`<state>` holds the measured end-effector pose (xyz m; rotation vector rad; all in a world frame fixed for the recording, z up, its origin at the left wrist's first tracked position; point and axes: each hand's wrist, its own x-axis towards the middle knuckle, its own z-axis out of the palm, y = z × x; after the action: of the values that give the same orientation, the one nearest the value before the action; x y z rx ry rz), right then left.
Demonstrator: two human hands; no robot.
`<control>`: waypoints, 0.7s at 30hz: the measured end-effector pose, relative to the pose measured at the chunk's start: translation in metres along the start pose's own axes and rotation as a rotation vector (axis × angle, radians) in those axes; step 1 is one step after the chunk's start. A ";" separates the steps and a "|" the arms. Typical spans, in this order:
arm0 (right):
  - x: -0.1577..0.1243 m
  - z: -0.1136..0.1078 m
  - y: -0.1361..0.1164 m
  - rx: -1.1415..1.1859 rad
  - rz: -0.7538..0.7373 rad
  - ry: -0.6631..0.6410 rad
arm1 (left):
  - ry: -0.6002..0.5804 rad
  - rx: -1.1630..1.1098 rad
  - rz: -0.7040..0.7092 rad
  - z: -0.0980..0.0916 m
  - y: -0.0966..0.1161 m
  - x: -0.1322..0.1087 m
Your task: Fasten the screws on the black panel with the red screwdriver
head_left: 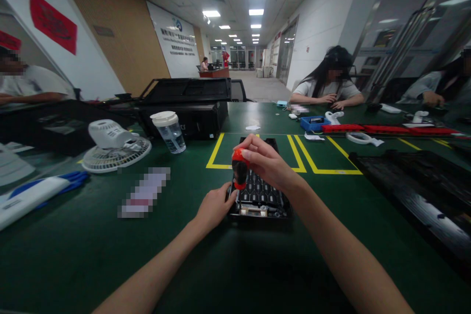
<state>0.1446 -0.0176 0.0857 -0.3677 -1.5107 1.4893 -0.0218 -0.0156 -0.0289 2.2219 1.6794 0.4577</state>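
My right hand (267,159) is closed around the top of a screwdriver (240,168) with a red and black handle. The screwdriver stands nearly upright over the near left part of a black case (283,206), its shaft pointing down. Honeycomb-like rows of dark cells fill the inside of the case, and small metal and light-coloured parts show along its near end. At the left side of the case, my left hand (219,205) grips the edge, thumb on top; its other fingers are partly hidden. Whether the screwdriver tip touches a screw, I cannot tell.
Left on the green table (176,265) are a white fan (116,149), a lidded cup (169,132) and a blurred flat item (145,191). A large black box (198,120) stands behind. Black panels (423,191) lie right, a blue tray (314,123) beyond. People sit around.
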 end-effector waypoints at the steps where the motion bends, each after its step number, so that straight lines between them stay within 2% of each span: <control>1: 0.000 0.000 0.000 -0.005 0.000 0.002 | 0.001 -0.005 0.000 0.000 0.000 0.000; 21: -0.001 -0.004 0.000 -0.108 -0.039 0.012 | 0.002 -0.010 -0.011 0.002 -0.001 0.001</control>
<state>0.1477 -0.0157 0.0846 -0.4080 -1.5848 1.3762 -0.0218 -0.0147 -0.0307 2.2049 1.6855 0.4650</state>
